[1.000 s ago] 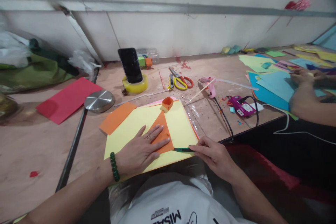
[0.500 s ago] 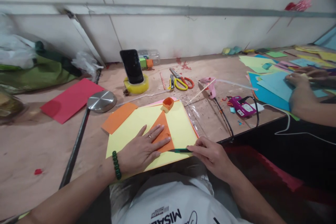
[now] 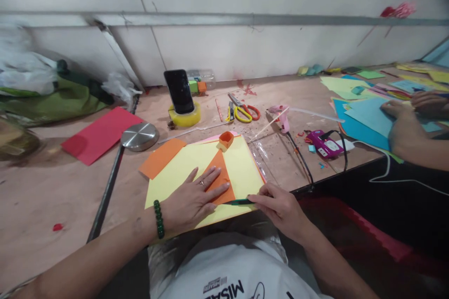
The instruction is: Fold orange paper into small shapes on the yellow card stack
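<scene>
My left hand (image 3: pixel 191 200) lies flat with fingers spread, pressing an orange paper triangle (image 3: pixel 220 178) onto a yellow sheet (image 3: pixel 182 168). My right hand (image 3: pixel 280 208) is closed on a thin green pen or knife (image 3: pixel 240 202), whose tip touches the triangle's lower right corner. A small orange paper ring (image 3: pixel 226 139) stands at the sheet's far edge. A second orange piece (image 3: pixel 162 158) lies at the sheet's upper left. A green bead bracelet (image 3: pixel 158 218) is on my left wrist.
Behind the sheet are a phone (image 3: pixel 178 91) propped in a yellow tape roll (image 3: pixel 184 117), yellow and red scissors (image 3: pixel 242 110), a pink glue gun (image 3: pixel 280 117) and a purple glue gun (image 3: pixel 321 142). A red sheet (image 3: pixel 100 134) and a metal lid (image 3: pixel 139 136) lie left. Another person's hands (image 3: pixel 414 107) rest on blue paper (image 3: pixel 365 119) at right.
My hands stay in place on the orange triangle with the green tool. The view has shifted slightly. The other person's hands at right have moved over the blue paper.
</scene>
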Motion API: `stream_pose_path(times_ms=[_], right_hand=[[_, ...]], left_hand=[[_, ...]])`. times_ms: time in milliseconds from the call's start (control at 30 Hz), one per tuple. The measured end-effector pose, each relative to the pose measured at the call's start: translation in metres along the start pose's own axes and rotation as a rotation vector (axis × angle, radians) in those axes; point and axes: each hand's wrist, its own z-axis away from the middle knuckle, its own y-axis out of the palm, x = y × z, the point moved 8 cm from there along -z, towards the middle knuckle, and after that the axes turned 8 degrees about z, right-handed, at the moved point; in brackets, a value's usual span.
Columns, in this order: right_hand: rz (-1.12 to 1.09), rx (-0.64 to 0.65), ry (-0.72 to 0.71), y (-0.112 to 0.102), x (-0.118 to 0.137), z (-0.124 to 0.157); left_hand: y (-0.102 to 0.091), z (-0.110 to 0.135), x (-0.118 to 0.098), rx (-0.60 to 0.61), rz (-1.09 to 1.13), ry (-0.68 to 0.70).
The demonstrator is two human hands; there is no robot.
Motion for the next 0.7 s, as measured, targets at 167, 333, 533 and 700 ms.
stream_pose_path(times_ms=[167,333,533,700], right_hand=[[0.031,-0.009,0.009,-0.003,0.001,0.0],[0.079,-0.011,-0.014,0.002,0.009,-0.005],[0.12,-0.007,-0.053,0.006,0.016,-0.006],[0.127,-0.029,-0.064,0.005,0.018,-0.007]], left_hand=[[-0.002,0.019,0.021,-0.002,0.012,-0.023],[0.003,0.026,0.027,0.029,0.021,-0.036],[0.003,0.024,0.024,0.044,0.027,-0.054],[0.004,0.025,0.025,0.034,0.026,-0.051]])
